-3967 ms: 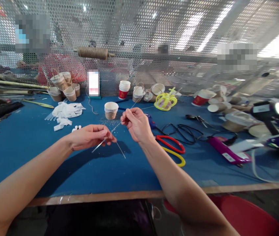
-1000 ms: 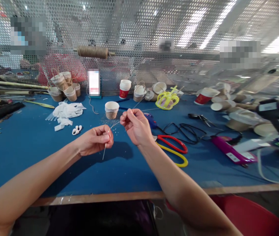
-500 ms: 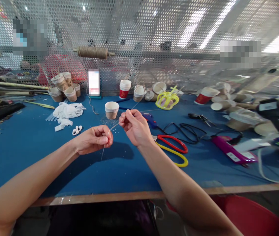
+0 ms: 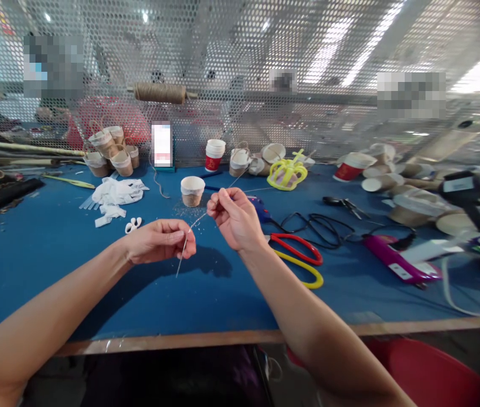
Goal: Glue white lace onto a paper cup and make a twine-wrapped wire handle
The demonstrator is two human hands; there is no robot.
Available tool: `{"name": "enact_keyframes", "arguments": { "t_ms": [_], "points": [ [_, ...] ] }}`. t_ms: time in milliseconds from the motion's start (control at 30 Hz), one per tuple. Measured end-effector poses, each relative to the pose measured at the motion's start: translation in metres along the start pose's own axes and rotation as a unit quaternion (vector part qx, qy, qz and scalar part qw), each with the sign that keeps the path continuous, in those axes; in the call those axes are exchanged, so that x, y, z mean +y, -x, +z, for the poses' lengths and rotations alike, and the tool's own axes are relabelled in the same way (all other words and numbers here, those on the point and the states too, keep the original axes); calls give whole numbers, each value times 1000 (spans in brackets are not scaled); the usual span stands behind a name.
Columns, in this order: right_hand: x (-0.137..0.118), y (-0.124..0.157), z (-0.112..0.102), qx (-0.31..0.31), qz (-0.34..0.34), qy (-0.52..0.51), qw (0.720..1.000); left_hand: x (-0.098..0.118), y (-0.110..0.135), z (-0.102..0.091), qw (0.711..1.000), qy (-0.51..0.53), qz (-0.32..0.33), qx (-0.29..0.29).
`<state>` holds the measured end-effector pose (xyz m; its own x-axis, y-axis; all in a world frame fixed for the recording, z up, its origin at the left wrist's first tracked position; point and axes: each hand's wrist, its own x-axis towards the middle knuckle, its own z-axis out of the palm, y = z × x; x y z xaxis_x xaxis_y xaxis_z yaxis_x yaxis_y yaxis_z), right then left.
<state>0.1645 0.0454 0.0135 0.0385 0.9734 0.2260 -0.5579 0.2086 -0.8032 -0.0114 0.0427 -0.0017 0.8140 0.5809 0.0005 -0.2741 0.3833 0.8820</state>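
A thin pale string [image 4: 199, 219] runs between my two hands above the blue table. My left hand [image 4: 160, 241] pinches it between thumb and fingers, and a short end hangs below. Higher and to the right, my right hand [image 4: 238, 219] is closed on the same string; two thin strands spread out beyond its fingertips. Just behind the hands stands a small cup [image 4: 192, 191] with a brown wrap and white rim. Scissors [image 4: 297, 250] with red and yellow handles lie by my right wrist, partly behind my forearm.
White cloth [image 4: 118, 191] and small white rings lie at left, near several wrapped cups [image 4: 122, 163]. Stacked red paper cups [image 4: 214, 155], a yellow basket-like piece [image 4: 287, 174] and a phone stand at the back. A purple device [image 4: 401, 260] and black cables lie at right.
My left hand has shifted slightly right and its fingers have opened a little around the string. More of the hanging end shows. The right hand has barely moved.
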Motion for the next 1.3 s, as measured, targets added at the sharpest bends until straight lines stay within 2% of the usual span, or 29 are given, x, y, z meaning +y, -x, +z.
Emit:
{"name": "enact_keyframes", "arguments": {
  "t_ms": [133,233,300,367,400,433,500,533,567,600,633,667,767,800,867,933,967,1000,1100,1133,1167,1200,1233,1300],
  "points": [
    [0,2,1,-6,8,8,1000,-8,-2,5,999,30,-3,-23],
    [-1,4,3,-12,5,18,1000,-9,-3,10,999,15,1,-29],
    [-2,3,2,-14,-12,41,999,-4,-2,12,999,-43,6,-10],
    [-2,2,1,-5,-57,83,995,3,-2,13,984,-176,6,35],
    [-1,2,-1,1,-86,111,990,6,-1,13,961,-267,8,68],
    [0,1,-2,7,-115,141,983,9,-1,14,927,-361,16,105],
    [3,0,-5,14,-157,198,968,11,-1,15,839,-512,54,174],
    [5,0,-6,15,-166,220,961,11,-1,16,802,-556,81,203],
    [6,0,-7,15,-170,234,957,11,-1,17,776,-581,103,223],
    [6,0,-7,16,-171,238,956,10,-1,17,767,-587,112,234],
    [6,-1,-7,18,-169,233,957,9,-1,18,776,-576,104,237],
    [6,-1,-6,19,-166,220,961,9,-1,18,800,-548,82,230],
    [3,-2,-4,18,-141,161,977,9,-1,17,893,-412,0,183],
    [2,-3,-3,17,-130,148,980,9,-1,16,912,-373,-16,169],
    [1,-3,-3,14,-117,139,983,8,-2,14,927,-339,-27,157],
    [1,-3,-3,13,-117,148,982,5,-3,15,916,-364,-17,167],
    [2,-3,-4,14,-121,158,980,4,-4,16,898,-400,-2,183],
    [3,-3,-4,18,-126,170,977,2,-4,17,871,-445,21,204],
    [7,-3,-6,29,-138,203,969,-3,-5,25,765,-574,105,270],
    [7,-3,-6,32,-140,208,968,-3,-4,27,744,-594,118,283],
    [7,-3,-6,34,-139,206,968,-2,-4,28,741,-596,115,287],
    [7,-3,-6,35,-136,198,970,-1,-3,28,759,-580,97,279],
    [5,-4,-5,36,-129,183,974,1,-3,28,795,-545,71,259],
    [2,-5,-5,33,-104,143,984,6,-1,24,891,-411,18,194]
  ]
}}
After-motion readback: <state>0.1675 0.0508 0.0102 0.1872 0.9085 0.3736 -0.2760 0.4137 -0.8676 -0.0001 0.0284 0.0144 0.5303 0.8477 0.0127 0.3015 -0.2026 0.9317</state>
